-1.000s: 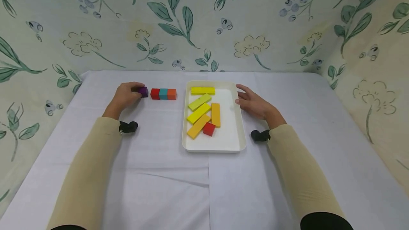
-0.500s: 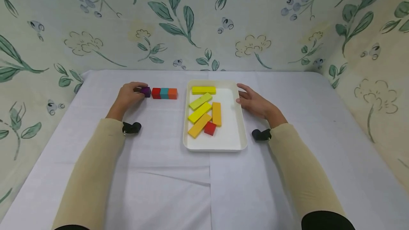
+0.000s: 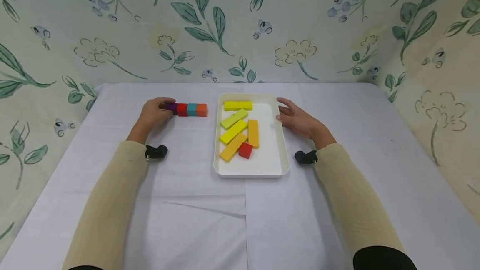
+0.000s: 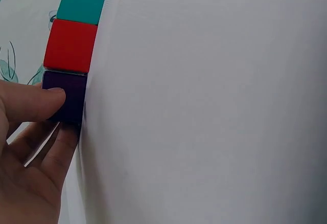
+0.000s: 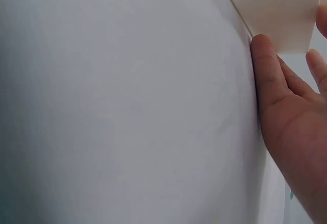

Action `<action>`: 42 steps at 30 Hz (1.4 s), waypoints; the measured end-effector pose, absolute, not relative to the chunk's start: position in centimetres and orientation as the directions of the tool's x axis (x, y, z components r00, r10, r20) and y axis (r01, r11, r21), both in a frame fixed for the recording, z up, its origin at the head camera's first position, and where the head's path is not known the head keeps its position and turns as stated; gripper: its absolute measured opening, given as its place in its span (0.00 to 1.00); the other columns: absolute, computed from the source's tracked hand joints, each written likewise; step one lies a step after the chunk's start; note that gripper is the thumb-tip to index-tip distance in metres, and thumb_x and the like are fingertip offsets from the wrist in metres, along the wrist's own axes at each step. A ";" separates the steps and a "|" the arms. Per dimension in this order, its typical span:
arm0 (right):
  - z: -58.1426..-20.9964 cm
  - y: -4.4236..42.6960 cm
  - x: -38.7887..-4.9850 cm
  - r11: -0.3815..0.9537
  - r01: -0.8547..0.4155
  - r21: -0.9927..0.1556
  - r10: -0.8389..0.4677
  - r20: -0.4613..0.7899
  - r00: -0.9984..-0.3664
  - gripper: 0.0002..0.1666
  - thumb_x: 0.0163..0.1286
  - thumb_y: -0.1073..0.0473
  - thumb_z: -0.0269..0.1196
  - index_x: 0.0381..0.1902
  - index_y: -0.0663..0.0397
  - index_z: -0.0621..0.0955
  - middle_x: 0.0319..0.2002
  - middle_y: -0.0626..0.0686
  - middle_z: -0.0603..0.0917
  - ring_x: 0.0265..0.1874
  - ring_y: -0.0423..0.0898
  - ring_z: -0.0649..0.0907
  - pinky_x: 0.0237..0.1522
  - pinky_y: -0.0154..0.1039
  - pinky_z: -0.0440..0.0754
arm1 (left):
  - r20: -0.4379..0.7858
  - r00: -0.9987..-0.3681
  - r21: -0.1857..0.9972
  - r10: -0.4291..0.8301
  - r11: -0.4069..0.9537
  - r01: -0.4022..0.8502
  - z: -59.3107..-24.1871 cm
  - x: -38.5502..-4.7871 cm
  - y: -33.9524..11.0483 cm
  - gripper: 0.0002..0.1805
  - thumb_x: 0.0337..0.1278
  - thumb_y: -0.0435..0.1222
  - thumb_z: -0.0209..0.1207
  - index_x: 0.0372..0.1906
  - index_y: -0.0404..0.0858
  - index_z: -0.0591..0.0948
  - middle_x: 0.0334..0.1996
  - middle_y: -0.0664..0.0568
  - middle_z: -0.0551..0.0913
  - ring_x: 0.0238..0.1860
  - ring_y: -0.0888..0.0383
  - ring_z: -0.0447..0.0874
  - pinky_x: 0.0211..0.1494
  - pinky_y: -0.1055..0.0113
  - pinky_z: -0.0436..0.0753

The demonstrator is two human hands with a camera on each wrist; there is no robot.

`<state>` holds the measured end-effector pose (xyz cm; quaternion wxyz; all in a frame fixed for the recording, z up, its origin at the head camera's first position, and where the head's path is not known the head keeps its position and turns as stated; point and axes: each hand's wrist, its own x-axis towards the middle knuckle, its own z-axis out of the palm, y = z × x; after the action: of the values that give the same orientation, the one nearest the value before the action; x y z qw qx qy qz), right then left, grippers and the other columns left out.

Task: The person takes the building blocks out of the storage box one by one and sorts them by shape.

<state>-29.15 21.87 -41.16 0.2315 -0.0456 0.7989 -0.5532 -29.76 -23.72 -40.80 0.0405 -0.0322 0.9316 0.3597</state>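
In the head view, my left hand (image 3: 150, 116) pinches a purple cube (image 3: 173, 108) at the left end of a short row. Against it sits a red cube (image 3: 182, 109), then a teal cube (image 3: 191, 110) and an orange cube (image 3: 201, 110). Up close in the left wrist view, the thumb (image 4: 38, 101) lies on the face of the purple cube (image 4: 74, 98), flush or nearly flush with the red one. My right hand (image 3: 300, 123) rests its relaxed fingertips at the right side wall of a white tray (image 3: 270, 161).
Inside the tray lie several yellow and amber blocks (image 3: 233, 132) and a loose red cube (image 3: 245, 150). A white cloth (image 3: 195, 228) with creases covers the table. Behind it hangs a leaf-patterned cloth (image 3: 225, 20).
My left hand has slid the purple cube rightward, closing the gap to the red cube. The right hand and the tray stay where they were.
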 end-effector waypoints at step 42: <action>-41.1 21.8 -28.8 0.402 0.158 -0.902 -0.339 -0.306 -0.890 0.48 0.75 0.54 0.57 0.80 0.31 0.41 0.81 0.52 0.47 0.79 0.54 0.56 0.79 0.54 0.57 | 0.216 -0.925 0.547 0.311 0.746 0.379 -34.6 -25.2 -16.2 0.18 0.66 0.32 0.55 0.58 0.34 0.79 0.56 0.43 0.82 0.56 0.47 0.79 0.62 0.52 0.82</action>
<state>-28.81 21.78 -41.07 0.2279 -0.0562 0.8055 -0.5441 -25.16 -16.19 -34.56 -0.0554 0.1850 0.9327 0.3045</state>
